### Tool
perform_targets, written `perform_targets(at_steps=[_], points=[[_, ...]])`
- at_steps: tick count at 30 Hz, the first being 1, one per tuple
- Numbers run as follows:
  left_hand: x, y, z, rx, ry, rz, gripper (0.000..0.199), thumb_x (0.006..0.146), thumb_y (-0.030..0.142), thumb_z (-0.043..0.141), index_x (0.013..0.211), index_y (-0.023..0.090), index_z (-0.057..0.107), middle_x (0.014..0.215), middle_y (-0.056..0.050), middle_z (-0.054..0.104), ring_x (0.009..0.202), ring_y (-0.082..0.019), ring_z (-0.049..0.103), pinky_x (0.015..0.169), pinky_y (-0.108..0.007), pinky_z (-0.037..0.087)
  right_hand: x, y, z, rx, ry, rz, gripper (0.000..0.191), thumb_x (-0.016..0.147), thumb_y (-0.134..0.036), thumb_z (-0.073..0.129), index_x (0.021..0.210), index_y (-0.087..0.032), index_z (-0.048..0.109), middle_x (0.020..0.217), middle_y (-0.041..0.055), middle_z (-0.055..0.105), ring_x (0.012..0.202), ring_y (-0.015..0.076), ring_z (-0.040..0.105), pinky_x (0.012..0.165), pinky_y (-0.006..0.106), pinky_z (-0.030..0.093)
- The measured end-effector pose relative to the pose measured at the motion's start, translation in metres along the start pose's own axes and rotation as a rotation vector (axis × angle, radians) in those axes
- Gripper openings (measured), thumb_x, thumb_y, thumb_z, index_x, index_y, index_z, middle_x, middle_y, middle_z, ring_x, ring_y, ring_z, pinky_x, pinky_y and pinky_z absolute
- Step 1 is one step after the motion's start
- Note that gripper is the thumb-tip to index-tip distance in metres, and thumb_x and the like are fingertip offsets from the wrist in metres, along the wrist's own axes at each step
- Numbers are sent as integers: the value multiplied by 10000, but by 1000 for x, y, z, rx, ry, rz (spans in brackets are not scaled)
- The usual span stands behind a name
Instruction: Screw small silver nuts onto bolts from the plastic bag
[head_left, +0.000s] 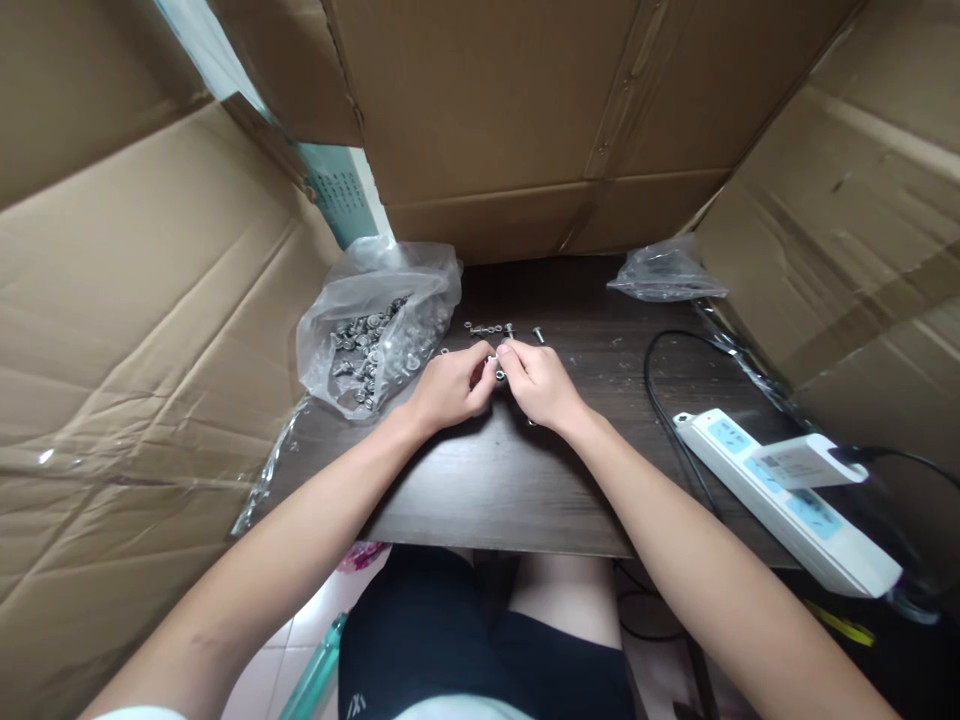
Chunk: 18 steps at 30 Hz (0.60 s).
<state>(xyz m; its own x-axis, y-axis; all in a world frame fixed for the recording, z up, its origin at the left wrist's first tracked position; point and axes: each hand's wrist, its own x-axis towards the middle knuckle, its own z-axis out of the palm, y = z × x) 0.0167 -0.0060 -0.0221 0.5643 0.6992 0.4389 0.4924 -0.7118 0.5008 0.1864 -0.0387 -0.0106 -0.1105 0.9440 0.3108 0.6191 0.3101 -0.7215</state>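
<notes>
My left hand [452,388] and my right hand [541,382] meet over the table, thumbs and fingertips pinched together. Between the fingertips glints a small metal fastener [492,359], mostly covered, so its exact kind is unclear. A nut-like metal ring [501,375] shows just below the fingertips; whether it is held or lies on the table I cannot tell. Beyond the hands lie a bolt [510,329], another bolt [538,336] and a row of small nuts or washers [484,330]. Beside my left hand stands a clear plastic bag [319,325] holding many metal fasteners [367,345].
Cardboard walls [525,110] enclose the dark wooden table [487,490] at the back and both sides. A white power strip [795,510] with a plugged-in adapter lies on the right, near a black cable [651,375]. Another clear plastic bag [667,272] rests at the back right.
</notes>
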Motion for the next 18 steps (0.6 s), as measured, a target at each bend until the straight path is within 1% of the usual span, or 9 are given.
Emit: perform_targets(at_steps=[4, 10, 13, 18], points=[[1, 1, 0, 3, 0, -9, 211, 982, 301, 439, 810, 200, 506, 655, -3, 572, 563, -146, 503, 590, -284, 325, 0, -1, -2, 25, 3, 31, 374, 1009, -413, 369, 687, -227, 403, 635, 8, 514, 609, 168, 447, 608, 308, 288], [0, 1, -1, -8, -6, -12, 187, 980, 292, 444, 851, 199, 543, 641, 4, 572, 553, -147, 509, 585, -280, 328, -1, -1, -2, 83, 18, 0, 261, 979, -351, 408, 756, -227, 463, 742, 17, 585, 702, 187, 521, 669, 307, 350], [0, 1, -1, -11, -15, -16, 172, 973, 285, 454, 856, 198, 547, 643, 4, 571, 553, -147, 511, 586, -280, 329, 0, -2, -1, 88, 18, -5, 250, 964, -341, 410, 747, -227, 460, 714, 13, 563, 687, 185, 509, 669, 311, 343], [0, 1, -1, -20, -5, -14, 194, 983, 295, 441, 857, 196, 550, 655, 0, 572, 565, -149, 507, 595, -284, 325, 0, -4, -2, 102, 3, 19, 327, 972, -390, 391, 685, -231, 395, 642, -3, 481, 635, 168, 447, 631, 309, 299]])
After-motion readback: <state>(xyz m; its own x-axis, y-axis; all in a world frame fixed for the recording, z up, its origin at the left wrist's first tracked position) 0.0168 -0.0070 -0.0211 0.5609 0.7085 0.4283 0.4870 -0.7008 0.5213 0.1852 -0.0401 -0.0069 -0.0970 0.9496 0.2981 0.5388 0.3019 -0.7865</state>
